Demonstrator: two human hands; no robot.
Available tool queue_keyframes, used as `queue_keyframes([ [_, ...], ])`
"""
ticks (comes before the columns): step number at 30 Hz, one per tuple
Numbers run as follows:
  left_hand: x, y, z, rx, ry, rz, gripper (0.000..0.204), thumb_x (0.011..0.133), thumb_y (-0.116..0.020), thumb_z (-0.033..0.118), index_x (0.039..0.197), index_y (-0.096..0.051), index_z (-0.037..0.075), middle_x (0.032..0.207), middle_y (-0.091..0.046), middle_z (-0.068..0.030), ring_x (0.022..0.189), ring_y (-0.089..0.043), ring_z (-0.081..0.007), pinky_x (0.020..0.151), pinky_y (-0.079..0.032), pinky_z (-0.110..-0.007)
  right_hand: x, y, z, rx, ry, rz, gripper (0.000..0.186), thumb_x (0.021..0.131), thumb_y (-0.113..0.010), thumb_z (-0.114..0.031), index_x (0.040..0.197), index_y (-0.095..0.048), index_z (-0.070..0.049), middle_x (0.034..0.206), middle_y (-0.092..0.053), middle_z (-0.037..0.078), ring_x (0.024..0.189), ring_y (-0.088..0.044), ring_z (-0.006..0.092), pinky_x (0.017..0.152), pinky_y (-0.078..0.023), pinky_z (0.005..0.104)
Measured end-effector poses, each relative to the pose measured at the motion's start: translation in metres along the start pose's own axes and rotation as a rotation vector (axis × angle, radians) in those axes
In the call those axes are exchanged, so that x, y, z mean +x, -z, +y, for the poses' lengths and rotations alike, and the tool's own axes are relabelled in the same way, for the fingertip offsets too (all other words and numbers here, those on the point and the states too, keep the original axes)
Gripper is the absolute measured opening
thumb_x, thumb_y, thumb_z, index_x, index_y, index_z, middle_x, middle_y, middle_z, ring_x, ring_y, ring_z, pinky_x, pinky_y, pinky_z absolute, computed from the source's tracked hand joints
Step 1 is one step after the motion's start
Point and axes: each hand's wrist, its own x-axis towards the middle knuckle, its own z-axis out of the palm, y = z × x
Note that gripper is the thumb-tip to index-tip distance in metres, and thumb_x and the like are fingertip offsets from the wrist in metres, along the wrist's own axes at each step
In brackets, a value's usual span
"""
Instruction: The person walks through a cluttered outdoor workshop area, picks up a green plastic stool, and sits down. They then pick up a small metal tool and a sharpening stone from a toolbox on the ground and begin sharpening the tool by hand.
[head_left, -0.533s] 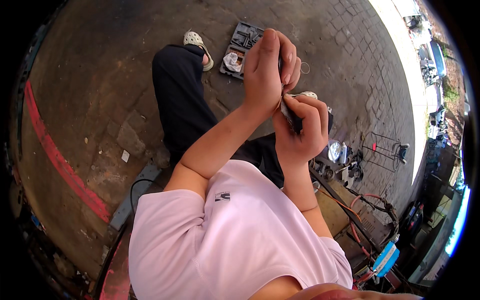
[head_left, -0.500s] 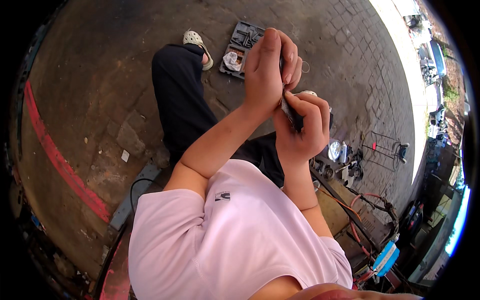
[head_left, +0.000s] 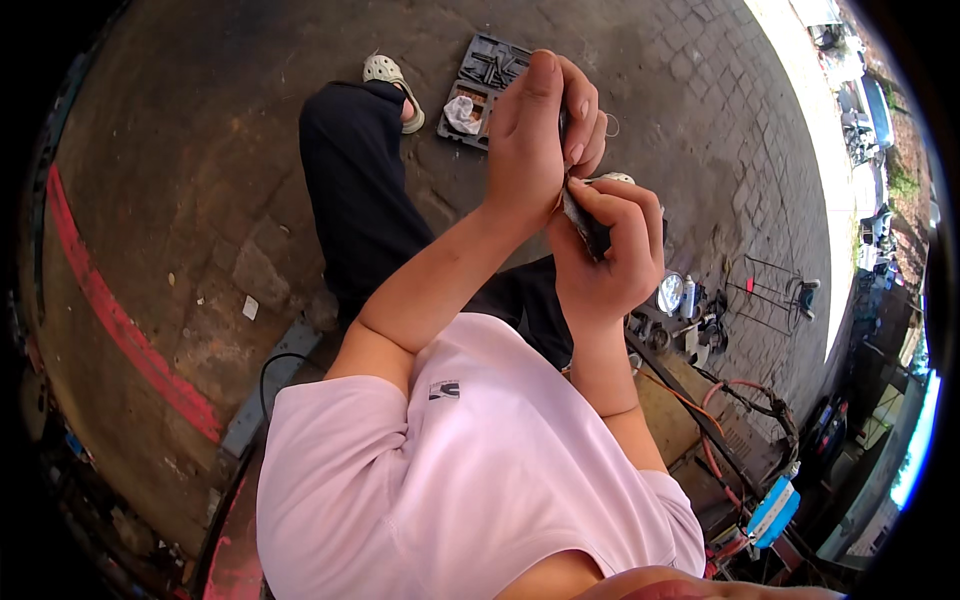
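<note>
Up in front of my chest, my left hand (head_left: 540,130) is closed with its thumb raised and fingers curled. Just below and to its right, my right hand (head_left: 615,255) pinches the same dark, thin piece (head_left: 588,228) with a pale grey edge. This piece runs between the two hands, and most of it is hidden behind the fingers and palms. I cannot make out its exact kind. A thin pale loop (head_left: 613,125), like string or wire, shows beside the left fingers.
An open dark tool case (head_left: 462,137) with bits and a crumpled white wad (head_left: 462,115) lies on the paved floor beyond my hands. To the right are a spray can (head_left: 688,298), metal parts, a wire rack (head_left: 765,290) and orange and red cables (head_left: 712,460). A grey metal beam (head_left: 262,395) is at lower left.
Both hands keep their grip on the dark piece. The right hand has shifted very slightly up and to the right; the view has moved a little.
</note>
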Motion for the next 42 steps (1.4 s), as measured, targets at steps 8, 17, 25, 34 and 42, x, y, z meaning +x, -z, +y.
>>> queue_keyframes([
  [8,0.001,0.001,-0.001,0.028,-0.040,-0.015,0.050,0.102,-0.035,0.051,0.075,-0.043,0.010,0.054,-0.036,0.0003,0.040,-0.025,-0.0083,0.036,-0.021,-0.025,0.003,0.001,0.001,0.079,-0.113,-0.011,0.029,0.062,-0.079,0.005,0.087,-0.066,-0.001,0.084,-0.063,0.010,0.072,-0.062,0.0202,0.064,-0.050,0.0272],
  [17,0.001,0.002,-0.003,0.010,-0.034,-0.054,0.051,0.101,-0.036,0.052,0.074,-0.044,0.010,0.053,-0.035,0.0008,0.040,-0.025,-0.0085,0.037,-0.020,-0.025,0.004,0.006,0.001,0.116,-0.165,-0.063,0.017,0.072,-0.070,0.011,0.084,-0.063,0.002,0.086,-0.065,0.010,0.076,-0.061,0.0156,0.070,-0.048,0.0237],
  [25,0.002,0.005,-0.006,-0.054,-0.016,-0.091,0.052,0.101,-0.036,0.053,0.074,-0.046,0.009,0.052,-0.036,0.0010,0.040,-0.025,-0.0082,0.038,-0.020,-0.024,0.001,0.007,0.005,0.510,-0.536,-0.110,0.014,0.078,-0.065,0.009,0.090,-0.062,0.003,0.090,-0.063,0.004,0.084,-0.058,0.0076,0.075,-0.046,0.0199],
  [34,0.003,0.005,-0.003,-0.017,-0.015,-0.105,0.053,0.101,-0.036,0.053,0.073,-0.047,0.009,0.052,-0.037,0.0004,0.040,-0.025,-0.0086,0.039,-0.020,-0.025,0.001,0.006,-0.002,0.532,-0.656,-0.077,0.011,0.080,-0.066,0.007,0.089,-0.061,0.003,0.088,-0.062,0.003,0.082,-0.057,0.0066,0.075,-0.046,0.0189],
  [42,0.004,0.007,-0.004,-0.021,-0.007,-0.084,0.052,0.100,-0.037,0.052,0.073,-0.046,0.009,0.052,-0.037,0.0002,0.039,-0.026,-0.0089,0.039,-0.020,-0.026,0.002,0.001,0.002,0.444,-0.522,-0.063,0.012,0.079,-0.067,0.007,0.088,-0.061,0.003,0.086,-0.063,0.005,0.079,-0.057,0.0078,0.072,-0.046,0.0205],
])
